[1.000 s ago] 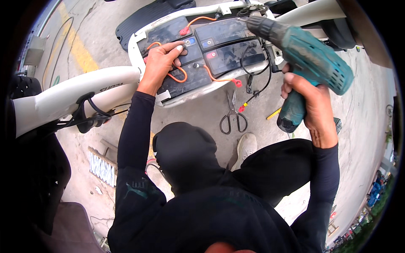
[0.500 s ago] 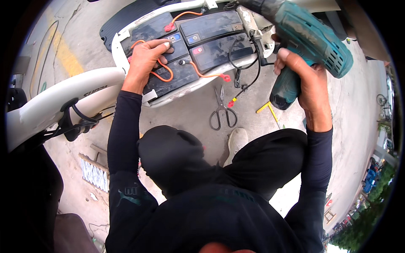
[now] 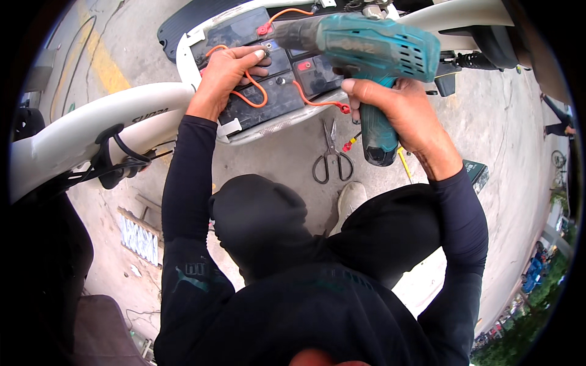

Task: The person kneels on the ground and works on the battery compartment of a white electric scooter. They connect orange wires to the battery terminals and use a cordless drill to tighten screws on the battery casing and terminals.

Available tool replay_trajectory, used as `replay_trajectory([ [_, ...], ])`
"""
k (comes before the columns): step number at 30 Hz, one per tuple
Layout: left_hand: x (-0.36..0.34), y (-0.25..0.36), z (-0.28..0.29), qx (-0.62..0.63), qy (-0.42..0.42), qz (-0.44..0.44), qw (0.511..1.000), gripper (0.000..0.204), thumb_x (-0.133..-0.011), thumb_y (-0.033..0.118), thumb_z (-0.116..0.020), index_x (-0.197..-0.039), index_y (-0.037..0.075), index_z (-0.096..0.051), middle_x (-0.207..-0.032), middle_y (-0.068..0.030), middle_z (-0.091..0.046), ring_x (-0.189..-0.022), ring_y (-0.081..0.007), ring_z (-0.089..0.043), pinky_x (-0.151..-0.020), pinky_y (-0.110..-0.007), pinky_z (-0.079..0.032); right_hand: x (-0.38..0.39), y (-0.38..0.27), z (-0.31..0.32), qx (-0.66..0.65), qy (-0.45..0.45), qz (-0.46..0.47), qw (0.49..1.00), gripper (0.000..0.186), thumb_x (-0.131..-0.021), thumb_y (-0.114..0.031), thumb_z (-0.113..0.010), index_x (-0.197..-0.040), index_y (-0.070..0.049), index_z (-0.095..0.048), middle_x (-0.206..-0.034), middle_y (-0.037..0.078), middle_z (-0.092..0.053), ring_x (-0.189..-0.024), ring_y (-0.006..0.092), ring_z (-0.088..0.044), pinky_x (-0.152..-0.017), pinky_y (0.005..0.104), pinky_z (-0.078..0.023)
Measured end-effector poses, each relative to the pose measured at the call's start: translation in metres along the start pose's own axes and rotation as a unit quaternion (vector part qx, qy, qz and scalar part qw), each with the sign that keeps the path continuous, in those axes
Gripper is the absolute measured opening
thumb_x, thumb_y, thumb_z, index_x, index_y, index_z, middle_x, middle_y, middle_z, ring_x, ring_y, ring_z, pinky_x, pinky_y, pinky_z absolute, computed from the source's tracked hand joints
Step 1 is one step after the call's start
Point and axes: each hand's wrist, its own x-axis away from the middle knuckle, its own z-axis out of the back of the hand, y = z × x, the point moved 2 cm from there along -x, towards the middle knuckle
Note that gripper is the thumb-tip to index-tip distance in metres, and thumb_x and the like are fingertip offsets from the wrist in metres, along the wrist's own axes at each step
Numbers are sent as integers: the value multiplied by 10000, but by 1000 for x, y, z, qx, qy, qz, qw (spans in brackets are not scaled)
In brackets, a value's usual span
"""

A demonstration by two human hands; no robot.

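Observation:
My right hand [image 3: 406,116] grips the handle of a teal and black cordless drill [image 3: 378,49], whose chuck points left. The chuck's tip is above the black batteries [image 3: 262,113], close to my left fingertips. My left hand [image 3: 227,76] is closed at a battery terminal, thumb and finger pinched together; what they hold is too small to make out. An orange cable [image 3: 264,100] loops around beneath that hand. A second orange cable [image 3: 305,97] ends in a red lug over the tray's near edge. The drill hides part of the right-hand batteries.
Black-handled scissors [image 3: 331,161] lie on the concrete by my shoe [image 3: 352,198]. A yellow-handled tool [image 3: 404,163] and a dark green box [image 3: 476,172] are to the right. The white vehicle frame [image 3: 122,107] bends along the left.
The drill has moved left with my right hand, its chuck now over the batteries near my left fingers. My left hand stays pinched at the terminal. The view has shifted slightly.

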Motion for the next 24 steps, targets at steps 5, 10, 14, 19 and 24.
replay_trajectory([
  [5,-1,0,1,-10,-13,-6,1000,390,-1008,271,-639,-1309,25,-684,-1084,-76,-759,-883,-81,-727,-629,-168,-452,-3,10,-19,46,2,-18,999,302,-864,-179,-776,-1083,4,-676,-846,36,-666,-727,121,-626,-669,291,-523],
  [10,-2,-3,2,4,-16,-6,1000,377,-1018,263,-625,-1309,32,-686,-1045,-90,-761,-873,-79,-720,-626,-163,-448,-10,16,-23,12,-3,-44,999,306,-862,-181,-777,-1083,3,-670,-846,37,-659,-720,125,-624,-663,295,-520],
  [14,-2,-2,3,9,-28,-1,1000,359,-1018,225,-614,-1307,23,-684,-1051,-112,-766,-930,-107,-731,-643,-181,-461,-10,21,-20,31,2,-42,999,294,-872,-180,-767,-1085,-3,-671,-829,34,-655,-705,123,-618,-652,293,-515],
  [19,-2,-3,6,10,-33,3,999,349,-1013,187,-602,-1311,24,-682,-1102,-118,-760,-990,-139,-739,-669,-190,-477,-12,22,-24,27,-3,-16,1000,280,-886,-171,-751,-1094,-3,-671,-823,34,-658,-693,121,-616,-647,292,-508],
  [24,0,-3,5,6,-41,-6,999,388,-1011,216,-614,-1343,20,-657,-1122,-119,-756,-1008,-128,-729,-681,-176,-484,-16,23,-25,34,-2,-22,999,276,-890,-155,-746,-1100,6,-668,-826,39,-663,-684,122,-617,-639,289,-504],
])
